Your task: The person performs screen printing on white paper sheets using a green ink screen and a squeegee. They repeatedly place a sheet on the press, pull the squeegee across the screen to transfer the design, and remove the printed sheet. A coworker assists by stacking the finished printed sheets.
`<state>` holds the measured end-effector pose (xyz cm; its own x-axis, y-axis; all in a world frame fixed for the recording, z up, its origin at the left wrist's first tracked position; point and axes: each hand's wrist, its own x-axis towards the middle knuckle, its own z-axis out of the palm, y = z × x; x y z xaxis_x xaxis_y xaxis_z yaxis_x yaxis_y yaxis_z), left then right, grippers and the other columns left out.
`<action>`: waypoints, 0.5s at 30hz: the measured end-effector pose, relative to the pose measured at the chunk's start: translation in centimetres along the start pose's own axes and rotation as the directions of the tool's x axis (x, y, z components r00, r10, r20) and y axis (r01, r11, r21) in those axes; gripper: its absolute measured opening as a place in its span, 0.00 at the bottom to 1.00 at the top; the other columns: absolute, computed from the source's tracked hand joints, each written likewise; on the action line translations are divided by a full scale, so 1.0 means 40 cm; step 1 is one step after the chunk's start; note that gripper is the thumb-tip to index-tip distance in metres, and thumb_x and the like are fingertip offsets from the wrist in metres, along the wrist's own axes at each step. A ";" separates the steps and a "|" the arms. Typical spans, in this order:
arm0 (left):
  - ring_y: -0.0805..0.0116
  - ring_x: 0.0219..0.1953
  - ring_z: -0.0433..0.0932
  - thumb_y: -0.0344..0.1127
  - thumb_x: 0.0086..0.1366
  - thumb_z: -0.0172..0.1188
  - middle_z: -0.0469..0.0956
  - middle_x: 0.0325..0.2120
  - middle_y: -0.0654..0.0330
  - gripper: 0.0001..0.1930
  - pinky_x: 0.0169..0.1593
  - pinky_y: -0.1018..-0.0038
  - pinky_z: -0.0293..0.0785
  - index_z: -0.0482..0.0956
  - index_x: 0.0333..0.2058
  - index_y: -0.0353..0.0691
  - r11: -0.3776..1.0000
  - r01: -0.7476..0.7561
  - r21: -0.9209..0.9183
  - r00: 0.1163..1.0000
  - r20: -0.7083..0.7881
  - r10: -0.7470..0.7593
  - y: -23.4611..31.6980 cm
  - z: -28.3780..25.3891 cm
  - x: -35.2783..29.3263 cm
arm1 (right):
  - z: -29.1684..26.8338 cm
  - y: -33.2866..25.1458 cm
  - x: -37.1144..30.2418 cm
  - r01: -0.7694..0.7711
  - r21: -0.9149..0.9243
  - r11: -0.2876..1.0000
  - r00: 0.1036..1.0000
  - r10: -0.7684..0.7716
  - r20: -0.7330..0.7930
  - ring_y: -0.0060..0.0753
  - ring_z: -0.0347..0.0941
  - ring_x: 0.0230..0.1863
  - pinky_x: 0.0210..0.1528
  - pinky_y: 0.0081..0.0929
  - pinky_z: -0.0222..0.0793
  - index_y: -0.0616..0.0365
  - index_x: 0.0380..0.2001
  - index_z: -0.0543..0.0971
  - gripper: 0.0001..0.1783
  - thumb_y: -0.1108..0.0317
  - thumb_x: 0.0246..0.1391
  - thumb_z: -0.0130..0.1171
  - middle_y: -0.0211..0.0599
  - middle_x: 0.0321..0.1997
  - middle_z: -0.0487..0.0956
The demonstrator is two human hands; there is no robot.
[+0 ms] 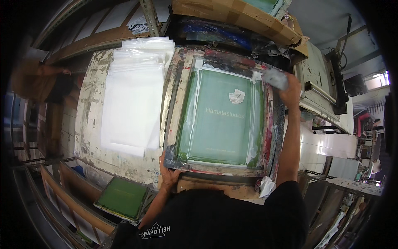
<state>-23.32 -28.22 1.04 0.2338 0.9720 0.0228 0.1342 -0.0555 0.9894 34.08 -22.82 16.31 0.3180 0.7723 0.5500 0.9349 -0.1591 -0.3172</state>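
Observation:
A screen printing frame (215,169) with pale green mesh (219,133) and light lettering lies on the table in front of me. My left hand (169,174) grips its near left corner, with some fingers hidden under the edge. Over the far right corner, my right hand (291,92) is closed around a translucent greyish object (275,78), smeared by motion, that looks like a plastic bottle. A crumpled white scrap (236,96) of cloth or paper rests on the mesh. Left of the frame is an uneven stack of white, plastic-looking sheets (133,103).
The worktable (89,108) is paint-stained. A smaller green screen (123,198) sits at the lower left beside a rack (70,186). Cardboard (236,18) and dark plastic (215,35) lie beyond the frame. A crumpled white wad (265,186) is near my right elbow. Another person (47,83) stands at far left.

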 end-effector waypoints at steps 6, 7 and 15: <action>0.56 0.54 0.71 0.43 0.44 0.84 0.69 0.52 0.51 0.56 0.60 0.61 0.69 0.60 0.67 0.27 0.999 -0.035 0.028 0.999 0.028 0.035 -0.003 -0.005 0.000 | -0.020 -0.112 -0.021 0.371 -0.217 0.903 0.886 -0.275 0.372 0.47 0.72 0.44 0.45 0.43 0.61 0.53 0.44 0.81 0.25 0.73 0.35 0.61 0.39 0.38 0.79; 0.56 0.53 0.71 0.43 0.44 0.84 0.69 0.51 0.51 0.55 0.60 0.62 0.69 0.61 0.66 0.27 0.999 -0.037 0.035 0.999 0.023 0.036 -0.001 -0.005 0.000 | -0.023 -0.128 -0.019 0.378 -0.211 0.901 0.880 -0.280 0.385 0.47 0.72 0.44 0.46 0.43 0.62 0.53 0.43 0.81 0.24 0.73 0.35 0.61 0.39 0.38 0.79; 0.56 0.52 0.72 0.40 0.45 0.83 0.69 0.50 0.52 0.52 0.59 0.62 0.70 0.62 0.65 0.27 0.995 -0.070 0.070 0.997 0.013 0.070 0.018 -0.001 0.006 | 0.000 -0.145 -0.008 0.437 -0.219 0.873 0.854 -0.326 0.405 0.47 0.72 0.45 0.48 0.44 0.62 0.53 0.40 0.82 0.21 0.75 0.35 0.63 0.38 0.38 0.78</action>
<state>-23.22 -28.02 1.75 0.2554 0.9627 0.0897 0.1847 -0.1396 0.9728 28.54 -22.14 17.99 -0.0969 0.9606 0.2606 0.9891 0.0638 0.1325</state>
